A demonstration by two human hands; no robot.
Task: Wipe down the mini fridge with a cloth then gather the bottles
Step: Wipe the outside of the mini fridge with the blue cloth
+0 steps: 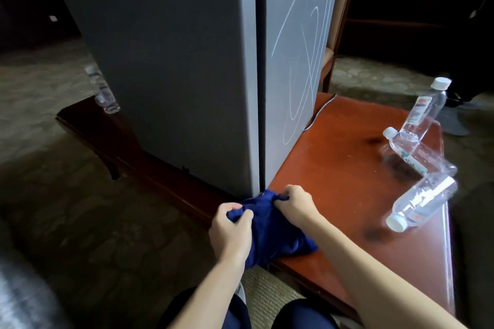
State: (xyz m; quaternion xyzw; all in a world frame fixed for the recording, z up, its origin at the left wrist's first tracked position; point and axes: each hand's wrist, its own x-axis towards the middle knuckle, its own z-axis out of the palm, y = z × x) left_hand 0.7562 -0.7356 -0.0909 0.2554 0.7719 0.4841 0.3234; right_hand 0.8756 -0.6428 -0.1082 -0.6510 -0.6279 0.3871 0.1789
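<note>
- Left hand (230, 224): fingers curled tight, pinching the near-left edge of the blue cloth (270, 224).
- Right hand (294, 204): fingers bent too, nipping the far edge of the cloth w/ thumb & fingertips.
- Both hands pull the cloth apart a bit, prob. to open it or fold it flat so it wipes better. That's my guess.
- The cloth sits between the 2 hands, part bunched up. Its low end hangs over the near edge of the table (334, 168).
- The top of the cloth is just beside the bottom corner of the mini fridge (187, 61), maybe touching. Can't tell for sure.
- The fridge stands upright on the table, right in front of the hands, so it's easy to reach w/ the cloth.
- The fridge door side has thin white curvy lines on it. Marks or a pattern? Can't tell.
- Bottles: 3 clear ones on the right of the table, well apart from the hands. One stands up (427, 106), two lie down (417, 152) (422, 201).
- One more bottle (103, 90) stands far left by the fridge; it looks blurry.
- Bottles are spread out, so gathering isn't done yet. Wiping comes 1st, I think.
</note>
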